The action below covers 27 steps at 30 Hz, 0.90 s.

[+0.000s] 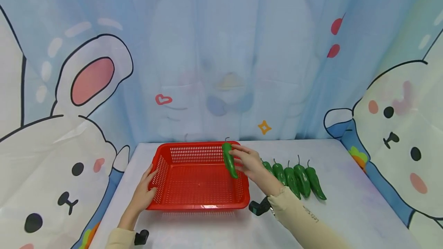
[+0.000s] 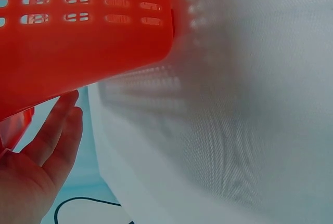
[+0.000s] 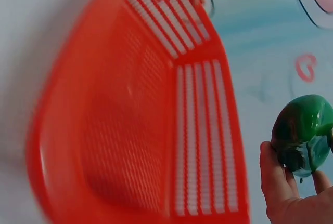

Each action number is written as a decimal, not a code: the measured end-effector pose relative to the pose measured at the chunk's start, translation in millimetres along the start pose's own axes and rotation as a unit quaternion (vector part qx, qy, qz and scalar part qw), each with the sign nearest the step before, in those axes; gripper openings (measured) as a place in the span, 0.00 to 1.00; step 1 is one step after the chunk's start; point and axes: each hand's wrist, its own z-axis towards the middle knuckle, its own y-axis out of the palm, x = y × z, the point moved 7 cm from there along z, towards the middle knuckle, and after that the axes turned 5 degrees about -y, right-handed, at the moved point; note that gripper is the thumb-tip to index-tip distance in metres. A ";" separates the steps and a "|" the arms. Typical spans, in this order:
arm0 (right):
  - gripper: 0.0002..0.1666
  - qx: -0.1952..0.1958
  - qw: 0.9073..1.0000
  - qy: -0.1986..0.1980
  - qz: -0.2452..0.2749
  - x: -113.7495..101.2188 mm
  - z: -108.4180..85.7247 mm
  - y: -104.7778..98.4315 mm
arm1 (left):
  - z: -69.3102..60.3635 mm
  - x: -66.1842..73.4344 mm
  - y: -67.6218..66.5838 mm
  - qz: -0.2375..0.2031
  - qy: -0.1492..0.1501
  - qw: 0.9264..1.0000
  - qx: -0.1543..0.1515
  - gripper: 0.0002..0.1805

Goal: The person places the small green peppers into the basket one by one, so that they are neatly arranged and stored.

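Observation:
A red slotted basket [image 1: 199,207] stands on the table, and no pepper lies in it. My left hand [image 1: 142,193] rests against its left rim, fingers extended; in the left wrist view the hand [image 2: 44,161] is beside the basket wall [image 2: 78,52]. My right hand [image 1: 247,160] pinches a green pepper [image 1: 228,160] by its side, stem up, over the basket's right part. In the right wrist view the pepper [image 3: 304,130] is held by the fingertips of the hand [image 3: 296,198], beyond the basket [image 3: 125,130].
Several green peppers [image 1: 303,180] lie in a row on the white table [image 1: 353,187], right of the basket and partly behind my right forearm. A blue curtain [image 1: 221,49] with cartoon animals hangs behind the table.

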 end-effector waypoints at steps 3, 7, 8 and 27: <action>0.25 -0.012 1.000 0.004 0.020 12.6 -2.0 25.0 | -0.6 -0.6 1.0 -0.004 -0.002 1.000 0.003 0.35; 0.24 -0.021 0.999 0.008 0.038 25.1 -4.5 49.6 | 0.5 -0.2 5.0 -0.008 -0.005 1.000 -0.003 0.34; 0.24 -0.020 0.999 0.009 0.040 27.3 -4.6 54.5 | 1.3 -0.2 6.1 -0.010 -0.007 1.000 -0.004 0.34; 0.21 0.054 0.998 0.023 0.035 91.8 -19.0 141.1 | 1.7 -2.5 1.5 0.002 -0.020 1.000 -0.005 0.35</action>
